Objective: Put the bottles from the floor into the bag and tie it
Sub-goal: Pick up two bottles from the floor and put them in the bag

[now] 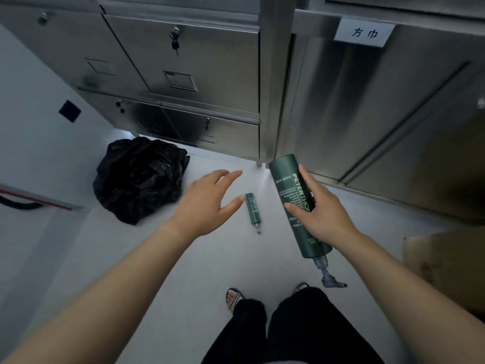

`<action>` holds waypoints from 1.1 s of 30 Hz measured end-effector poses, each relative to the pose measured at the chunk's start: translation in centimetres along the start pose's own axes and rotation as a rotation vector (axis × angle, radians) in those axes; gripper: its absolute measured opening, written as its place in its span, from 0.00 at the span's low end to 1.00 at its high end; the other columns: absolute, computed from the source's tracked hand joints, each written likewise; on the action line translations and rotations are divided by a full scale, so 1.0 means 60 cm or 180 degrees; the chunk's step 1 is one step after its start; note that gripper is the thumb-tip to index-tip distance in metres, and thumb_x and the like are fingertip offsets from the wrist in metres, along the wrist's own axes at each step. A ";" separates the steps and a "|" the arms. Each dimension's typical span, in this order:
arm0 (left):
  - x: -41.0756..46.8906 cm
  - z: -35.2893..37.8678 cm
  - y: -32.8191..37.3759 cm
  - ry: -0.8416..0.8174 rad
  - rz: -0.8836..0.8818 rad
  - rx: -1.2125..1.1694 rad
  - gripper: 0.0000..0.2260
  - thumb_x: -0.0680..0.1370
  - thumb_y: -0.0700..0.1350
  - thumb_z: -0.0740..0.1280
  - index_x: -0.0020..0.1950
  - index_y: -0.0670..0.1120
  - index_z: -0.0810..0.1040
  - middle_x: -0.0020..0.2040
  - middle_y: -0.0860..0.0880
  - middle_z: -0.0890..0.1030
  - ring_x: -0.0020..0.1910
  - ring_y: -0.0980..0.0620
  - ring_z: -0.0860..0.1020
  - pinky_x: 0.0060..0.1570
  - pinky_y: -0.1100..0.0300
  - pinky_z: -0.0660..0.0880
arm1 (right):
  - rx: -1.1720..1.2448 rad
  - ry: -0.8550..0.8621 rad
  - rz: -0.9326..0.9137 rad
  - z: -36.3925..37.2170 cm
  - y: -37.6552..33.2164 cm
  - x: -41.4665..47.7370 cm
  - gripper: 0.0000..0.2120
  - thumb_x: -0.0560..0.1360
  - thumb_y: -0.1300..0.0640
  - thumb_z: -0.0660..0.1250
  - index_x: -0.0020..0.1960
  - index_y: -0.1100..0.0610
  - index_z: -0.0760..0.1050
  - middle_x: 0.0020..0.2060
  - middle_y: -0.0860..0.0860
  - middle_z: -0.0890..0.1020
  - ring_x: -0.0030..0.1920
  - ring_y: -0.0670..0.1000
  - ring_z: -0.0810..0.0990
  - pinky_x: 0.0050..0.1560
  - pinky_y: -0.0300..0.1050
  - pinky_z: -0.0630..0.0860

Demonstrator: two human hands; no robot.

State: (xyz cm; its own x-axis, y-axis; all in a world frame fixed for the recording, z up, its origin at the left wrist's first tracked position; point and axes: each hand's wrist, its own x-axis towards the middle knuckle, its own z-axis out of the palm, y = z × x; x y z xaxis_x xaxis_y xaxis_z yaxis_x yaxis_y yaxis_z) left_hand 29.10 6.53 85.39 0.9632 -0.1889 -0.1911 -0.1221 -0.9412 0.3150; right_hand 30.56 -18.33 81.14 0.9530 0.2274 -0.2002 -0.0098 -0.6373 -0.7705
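Note:
My right hand (321,211) grips a large dark green pump bottle (291,190), held above the floor with its base pointing away and its grey pump head toward me. A small green bottle (253,210) lies on the pale floor between my hands. My left hand (207,199) hovers open just left of that small bottle, fingers spread, holding nothing. A crumpled black plastic bag (139,177) sits on the floor farther left, near the cabinet base.
Steel cabinets (199,74) with locks line the far side; a taller steel unit (380,114) stands at right. A cardboard box (446,264) sits at the right edge. My legs and sandalled feet (236,298) are at the bottom.

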 end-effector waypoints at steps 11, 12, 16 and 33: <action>0.190 -0.051 -0.067 -0.0239 0.0005 0.0212 0.26 0.78 0.59 0.56 0.74 0.52 0.59 0.71 0.50 0.69 0.68 0.49 0.68 0.64 0.46 0.68 | 0.0400 0.0261 0.0110 -0.025 -0.008 0.191 0.40 0.69 0.44 0.70 0.70 0.29 0.48 0.58 0.45 0.74 0.55 0.46 0.74 0.49 0.41 0.68; 0.209 -0.055 -0.072 -0.0268 0.0043 0.0237 0.26 0.78 0.59 0.55 0.74 0.52 0.59 0.71 0.50 0.68 0.68 0.49 0.68 0.64 0.46 0.68 | 0.0408 0.0279 0.0125 -0.026 -0.010 0.205 0.40 0.69 0.44 0.70 0.70 0.30 0.48 0.59 0.46 0.74 0.56 0.47 0.74 0.50 0.42 0.68; 0.280 -0.070 -0.095 -0.0263 0.0357 0.0184 0.25 0.78 0.58 0.56 0.73 0.52 0.60 0.70 0.50 0.69 0.68 0.49 0.68 0.64 0.50 0.68 | 0.0510 0.0466 0.0221 -0.015 -0.029 0.244 0.40 0.69 0.45 0.70 0.71 0.30 0.49 0.59 0.44 0.73 0.56 0.44 0.73 0.48 0.35 0.67; 0.426 -0.004 -0.242 -0.1265 0.2348 0.0517 0.23 0.79 0.55 0.58 0.72 0.49 0.63 0.70 0.47 0.70 0.66 0.47 0.71 0.61 0.50 0.71 | 0.0759 0.1996 0.1460 0.222 -0.076 0.202 0.40 0.70 0.47 0.71 0.71 0.31 0.49 0.55 0.50 0.78 0.50 0.47 0.77 0.49 0.44 0.73</action>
State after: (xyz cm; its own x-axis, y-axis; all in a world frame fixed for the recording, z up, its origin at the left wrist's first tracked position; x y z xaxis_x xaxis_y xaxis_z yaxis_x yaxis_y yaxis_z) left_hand 55.58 15.42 76.17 0.4718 -0.8250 -0.3110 -0.7473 -0.5614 0.3555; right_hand 38.10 -2.88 74.17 0.8302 -0.5182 -0.2057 -0.4375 -0.3768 -0.8165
